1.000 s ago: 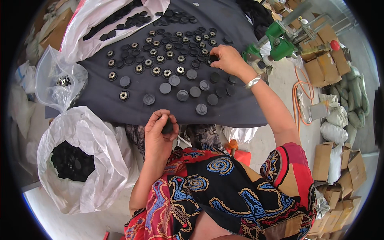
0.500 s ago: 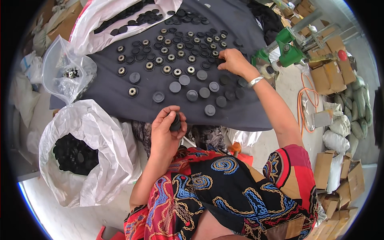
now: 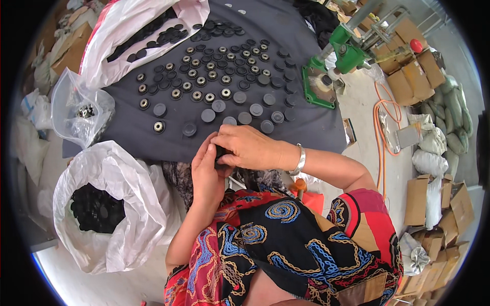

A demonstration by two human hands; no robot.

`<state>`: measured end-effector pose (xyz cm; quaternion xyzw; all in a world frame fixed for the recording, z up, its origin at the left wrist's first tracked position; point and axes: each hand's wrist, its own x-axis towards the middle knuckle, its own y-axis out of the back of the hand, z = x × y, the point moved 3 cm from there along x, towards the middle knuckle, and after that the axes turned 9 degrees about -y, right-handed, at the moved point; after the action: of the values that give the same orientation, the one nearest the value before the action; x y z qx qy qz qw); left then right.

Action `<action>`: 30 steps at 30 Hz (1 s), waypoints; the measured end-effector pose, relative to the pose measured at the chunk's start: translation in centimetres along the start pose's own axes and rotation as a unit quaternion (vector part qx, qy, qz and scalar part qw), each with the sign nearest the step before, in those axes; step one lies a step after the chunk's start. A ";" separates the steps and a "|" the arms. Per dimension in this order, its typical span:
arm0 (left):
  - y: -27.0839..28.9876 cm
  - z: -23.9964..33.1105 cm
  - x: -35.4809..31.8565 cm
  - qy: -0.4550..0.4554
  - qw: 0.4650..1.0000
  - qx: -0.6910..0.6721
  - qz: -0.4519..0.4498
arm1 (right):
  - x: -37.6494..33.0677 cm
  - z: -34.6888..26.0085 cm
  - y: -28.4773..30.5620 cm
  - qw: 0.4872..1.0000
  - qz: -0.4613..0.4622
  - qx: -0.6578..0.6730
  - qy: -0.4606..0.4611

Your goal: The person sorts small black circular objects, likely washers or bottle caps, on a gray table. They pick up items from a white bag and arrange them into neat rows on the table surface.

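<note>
My left hand (image 3: pixel 205 173) is closed around black round plastic caps (image 3: pixel 220 152) at the table's near edge. My right hand (image 3: pixel 252 146) meets it from the right, its fingers closed on the same caps and hiding most of them. Beyond my hands, several flat dark caps (image 3: pixel 207 115) lie on the cloth. Farther back stand black rings, some with a metal ball bearing (image 3: pixel 159 126) seated inside and some without.
A grey cloth (image 3: pixel 311 137) covers the table. A white sack (image 3: pixel 168 224) of black parts stands at the left, below a clear bag (image 3: pixel 64 109) of metal pieces. Another sack (image 3: pixel 97 61) spills black discs at the back. A green press (image 3: pixel 319 92) stands right.
My right hand has come from the far right of the rings to my left hand, and both now hold the caps. The view has shifted slightly.
</note>
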<state>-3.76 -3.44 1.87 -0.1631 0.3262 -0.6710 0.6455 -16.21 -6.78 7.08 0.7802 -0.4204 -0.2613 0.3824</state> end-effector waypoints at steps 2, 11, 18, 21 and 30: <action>-0.3 0.1 -0.2 -0.010 0.999 0.036 0.014 | -0.1 -0.2 -0.2 0.999 0.027 0.026 0.018; 1.1 1.1 0.3 -0.027 0.998 0.044 -0.023 | 0.7 4.3 7.0 0.981 0.191 0.008 -0.011; 0.6 -0.6 0.9 0.046 0.995 -0.054 -0.075 | 0.6 2.9 3.3 0.988 0.101 0.101 0.065; 1.2 -1.0 0.6 0.048 0.990 -0.095 -0.093 | 0.5 2.3 1.2 0.981 0.119 0.126 0.090; 1.6 -0.6 0.2 0.020 0.989 -0.128 -0.068 | -1.1 0.9 -0.5 0.969 0.099 0.202 0.102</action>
<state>-2.91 -3.38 0.35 -0.2526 0.4105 -0.6693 0.5654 -17.21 -5.97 6.25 0.8182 -0.4984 -0.0509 0.2820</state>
